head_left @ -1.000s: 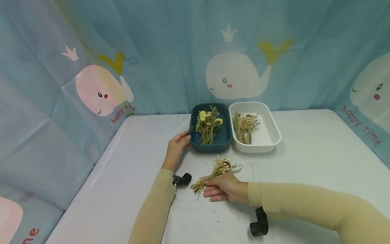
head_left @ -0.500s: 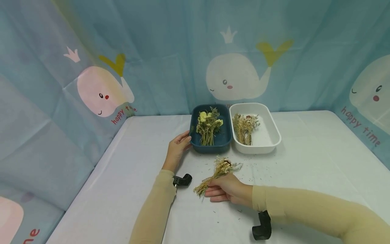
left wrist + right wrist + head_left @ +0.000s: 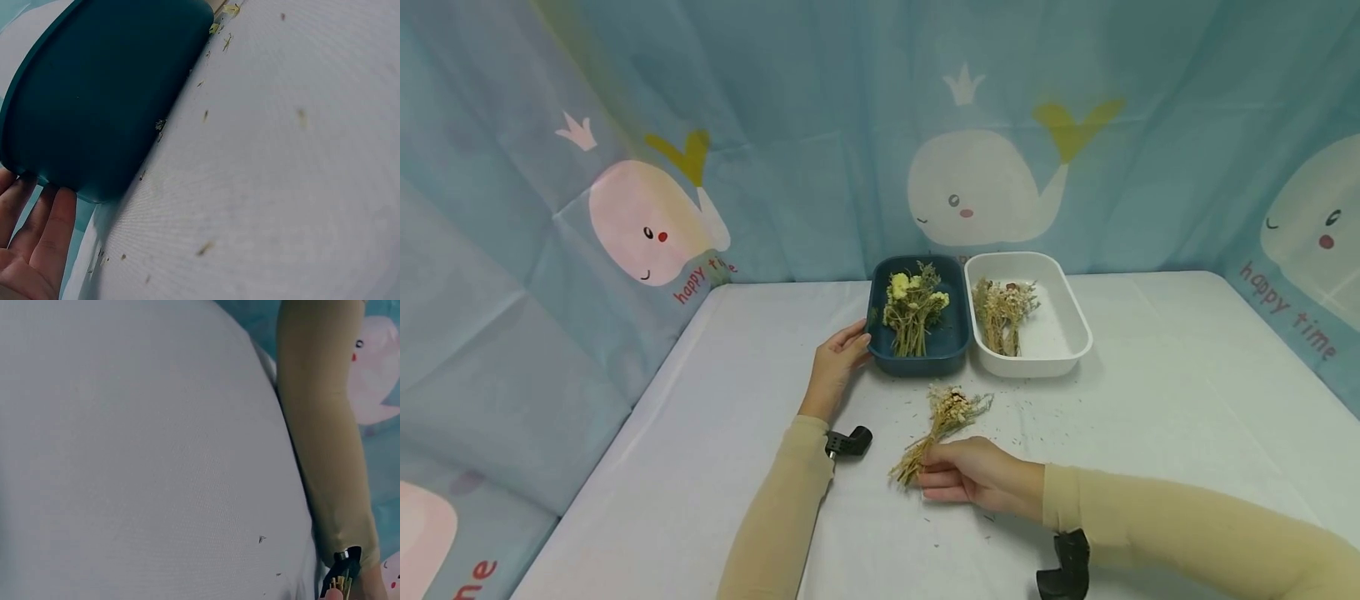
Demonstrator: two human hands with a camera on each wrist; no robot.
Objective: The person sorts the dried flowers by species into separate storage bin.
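My right hand pinches a small bunch of dried flowers by its straw-coloured stems. Its pale cream heads point away toward the trays, over the near part of the table. In the right wrist view, stem ends and a fingertip show at the bottom edge. At the left side of a dark blue tray, my left hand touches the wall near the front corner; the left wrist view has its fingers fairly straight against that wall. Inside the blue tray lies a bunch of yellow dried flowers.
A white tray stands right beside the blue one, with cream dried flowers at its left side. Small plant bits are scattered over the white tablecloth. A blue whale-print curtain rises behind the table.
My right hand has slid slightly right and toward me along with the dried flower bunch, whose stems now stand steeper in the view. The left hand and both trays stay put.
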